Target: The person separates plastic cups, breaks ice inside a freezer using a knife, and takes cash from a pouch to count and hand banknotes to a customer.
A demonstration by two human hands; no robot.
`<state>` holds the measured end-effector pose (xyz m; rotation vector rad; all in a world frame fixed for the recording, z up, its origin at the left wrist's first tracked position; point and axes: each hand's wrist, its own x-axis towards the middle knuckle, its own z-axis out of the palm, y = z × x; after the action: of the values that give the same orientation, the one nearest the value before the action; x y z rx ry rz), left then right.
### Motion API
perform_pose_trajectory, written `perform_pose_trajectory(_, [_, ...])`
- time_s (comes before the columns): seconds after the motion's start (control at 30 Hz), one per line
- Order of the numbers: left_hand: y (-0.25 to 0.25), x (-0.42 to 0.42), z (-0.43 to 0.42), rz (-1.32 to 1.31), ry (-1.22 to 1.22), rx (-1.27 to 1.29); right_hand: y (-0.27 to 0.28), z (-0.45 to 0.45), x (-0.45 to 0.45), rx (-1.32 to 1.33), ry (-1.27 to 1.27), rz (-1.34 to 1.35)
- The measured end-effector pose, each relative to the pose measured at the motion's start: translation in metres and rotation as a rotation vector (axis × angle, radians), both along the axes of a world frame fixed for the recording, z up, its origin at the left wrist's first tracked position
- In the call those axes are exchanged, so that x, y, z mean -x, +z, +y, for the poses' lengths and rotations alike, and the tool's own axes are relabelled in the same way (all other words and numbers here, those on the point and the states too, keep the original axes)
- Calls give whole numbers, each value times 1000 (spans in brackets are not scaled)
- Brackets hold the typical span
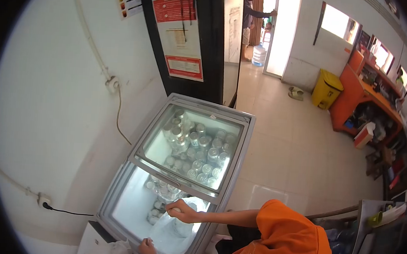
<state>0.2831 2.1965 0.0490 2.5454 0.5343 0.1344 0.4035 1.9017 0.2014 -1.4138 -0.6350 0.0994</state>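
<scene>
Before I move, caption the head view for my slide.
Left hand and right hand at a white bag in an open freezer.

Freezer [246, 144]: sliding lid [199, 193] over far half; most cans [203, 167] under it, densest towards right edge. Near half: bag [170, 238] inside, by right edge, reaching towards near edge; further cans left of bag's far part, possibly partly beneath it. Cabinet [213, 57] just behind far edge. Beyond far right corner, on floor: slippers [296, 93], then bin [327, 90] to their right, counter [352, 90] right of bin.
</scene>
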Motion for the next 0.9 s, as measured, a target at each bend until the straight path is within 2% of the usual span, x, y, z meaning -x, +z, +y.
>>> perform_pose_trajectory(0.07, [12, 11, -21, 72, 72, 67, 17, -10, 2, -90, -20, 58])
perform_pose_trajectory(0.17, [25, 31, -56, -277, -33, -400, 29, -23, 6, -119, 24, 89])
perform_pose_trajectory(0.23, [59, 42, -102, -265, -12, -392, 24, -26, 6, -162, 11, 69])
perform_pose_trajectory(0.3, [65, 50, -127, -263, -161, -163, 18, -29, 8, -179, 19, 120])
perform_pose_trajectory(0.37, [61, 67, -150, 98, -197, -97, 9, -32, 9, -135, 2, 151])
perform_pose_trajectory(0.47, [38, 85, -156, 205, -220, -243, -11, -24, 6, -103, 14, 159])
perform_pose_trajectory(0.53, [34, 90, -159, 91, -160, -258, -26, -5, 10, -141, -58, 276])
perform_pose_trajectory(0.57, [32, 93, -158, 102, -144, -233, -42, 1, 6, -110, -18, 262])
perform_pose_trajectory(0.6, [22, 97, -158, 3, -132, -277, -64, 13, 7, -142, -50, 276])
perform_pose_trajectory(0.63, [35, 94, -164, -20, -118, -250, -45, 15, 7, -127, 30, 260])
perform_pose_trajectory(0.67, [43, 92, -168, -103, -122, -200, -37, 25, 8, -68, -5, 245])
perform_pose_trajectory(0.7, [42, 91, -172, -176, -98, -152, -35, 29, -1, -5, 109, 204])
perform_pose_trajectory(0.77, [32, 94, -177, -271, -49, -200, -40, 48, -5, 79, 152, 200])
perform_pose_trajectory(0.83, [33, 93, -178, -254, -3, -183, -51, 67, -10, 149, 219, 277])
perform_pose_trajectory(0.9, [32, 89, -180, -243, 20, -172, -89, 85, -17, 214, 275, 261])
